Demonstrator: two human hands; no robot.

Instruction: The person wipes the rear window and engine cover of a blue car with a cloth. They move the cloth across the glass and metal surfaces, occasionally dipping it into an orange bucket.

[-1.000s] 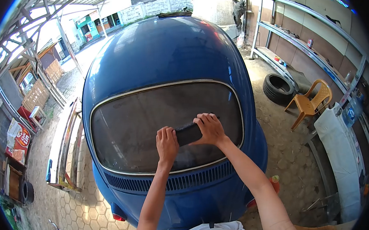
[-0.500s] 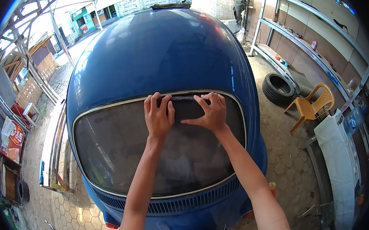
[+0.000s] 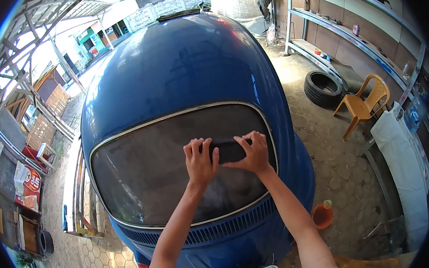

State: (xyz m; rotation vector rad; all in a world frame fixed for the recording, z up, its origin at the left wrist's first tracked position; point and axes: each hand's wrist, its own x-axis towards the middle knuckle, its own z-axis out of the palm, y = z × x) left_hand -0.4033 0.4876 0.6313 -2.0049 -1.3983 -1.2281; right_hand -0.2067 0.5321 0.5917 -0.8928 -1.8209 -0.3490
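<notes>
A blue rounded car [image 3: 178, 76] stands in front of me, its dark window [image 3: 158, 155] framed by a bright trim strip [image 3: 176, 113]. Over the right half of the glass, both hands grip a dark, flat, rectangular piece [image 3: 227, 153]; I cannot tell its exact kind. At its left end my left hand [image 3: 202, 159] has curled fingers and the thumb along the edge. Opposite, my right hand [image 3: 252, 153] holds the other end between bent fingers and thumb. Below the glass runs a slotted vent [image 3: 207, 233].
To the right are a tyre [image 3: 322, 89], a yellow plastic chair [image 3: 360, 107] and metal shelving [image 3: 341, 31]. An orange bucket [image 3: 322, 216] stands close to the car's right side. A low bench-like frame [image 3: 73, 194] lines the left.
Both hands have moved down the glass from the upper trim, with the dark piece between them. The view has also shifted and turned a little.
</notes>
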